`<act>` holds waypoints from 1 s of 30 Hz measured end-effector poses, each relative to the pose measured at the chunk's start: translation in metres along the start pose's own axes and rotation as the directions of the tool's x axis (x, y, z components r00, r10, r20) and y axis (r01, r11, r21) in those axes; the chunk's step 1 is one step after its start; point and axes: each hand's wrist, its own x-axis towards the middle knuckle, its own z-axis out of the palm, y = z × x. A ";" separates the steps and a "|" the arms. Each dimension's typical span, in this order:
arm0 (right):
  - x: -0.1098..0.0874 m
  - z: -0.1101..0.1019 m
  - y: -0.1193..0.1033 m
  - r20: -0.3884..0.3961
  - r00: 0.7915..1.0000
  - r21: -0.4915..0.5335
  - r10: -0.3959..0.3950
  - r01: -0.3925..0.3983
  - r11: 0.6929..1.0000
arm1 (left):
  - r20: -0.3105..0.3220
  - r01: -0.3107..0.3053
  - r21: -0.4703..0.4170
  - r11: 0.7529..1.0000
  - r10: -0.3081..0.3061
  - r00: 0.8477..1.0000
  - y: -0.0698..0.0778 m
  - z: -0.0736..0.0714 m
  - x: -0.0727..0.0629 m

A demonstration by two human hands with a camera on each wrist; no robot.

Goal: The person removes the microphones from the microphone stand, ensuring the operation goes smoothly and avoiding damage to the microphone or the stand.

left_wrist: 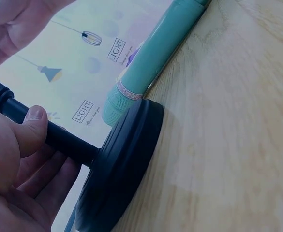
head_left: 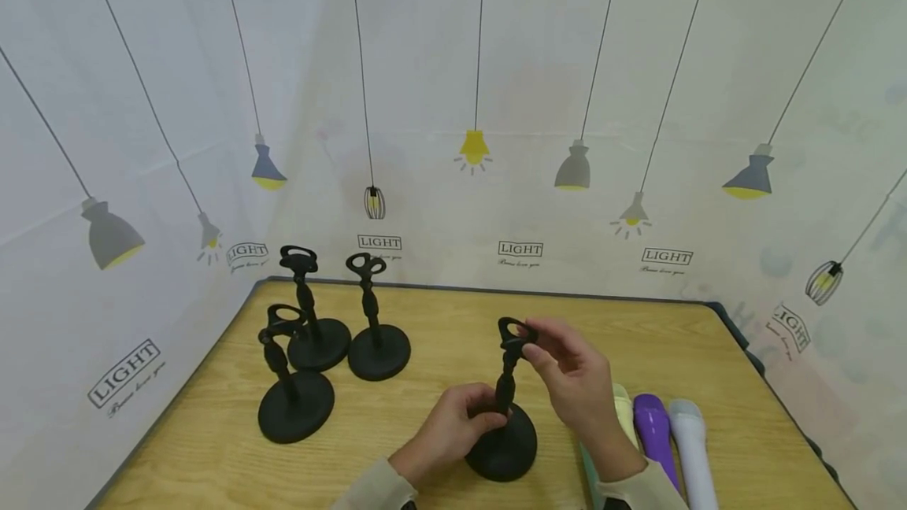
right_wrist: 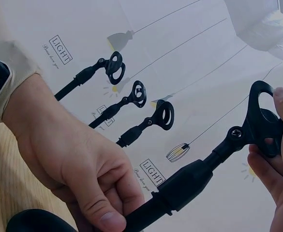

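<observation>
A black desktop microphone stand (head_left: 503, 455) with a round base is upright on the table, between both hands. My left hand (head_left: 457, 423) grips its pole just above the base, thumb on one side and fingers on the other. Up at the top, my right hand (head_left: 577, 376) pinches the stand's ring-shaped clip (right_wrist: 262, 113) between thumb and fingers. Close to the base lies a teal microphone (left_wrist: 156, 53), partly hidden by the right forearm in the head view. A pale yellow-green microphone (head_left: 623, 408), a purple one (head_left: 653, 423) and a white one (head_left: 690, 439) lie beside it.
Three more black stands stand at the table's left: one at the front (head_left: 296, 408), one behind it (head_left: 319, 345) and one farther right (head_left: 379, 352). A white curtain (head_left: 425, 61) printed with lamps encloses the wooden table (head_left: 212, 447) at the back and sides.
</observation>
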 end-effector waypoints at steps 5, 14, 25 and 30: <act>-0.005 0.000 0.005 0.007 1.000 0.046 -0.013 0.012 0.999 | 0.000 -0.004 0.005 1.000 0.004 1.000 0.000 0.001 0.000; -0.011 0.000 0.009 0.002 1.000 0.103 -0.010 0.010 0.995 | -0.001 0.006 0.024 1.000 -0.006 1.000 0.002 0.000 -0.001; -0.012 0.003 0.008 0.017 0.999 0.090 0.044 -0.045 0.995 | -0.003 0.024 0.027 0.999 -0.023 1.000 0.002 -0.004 -0.004; -0.011 0.005 0.008 0.041 0.997 0.081 0.072 -0.075 0.994 | -0.004 0.007 0.035 0.999 -0.007 1.000 0.000 -0.008 -0.005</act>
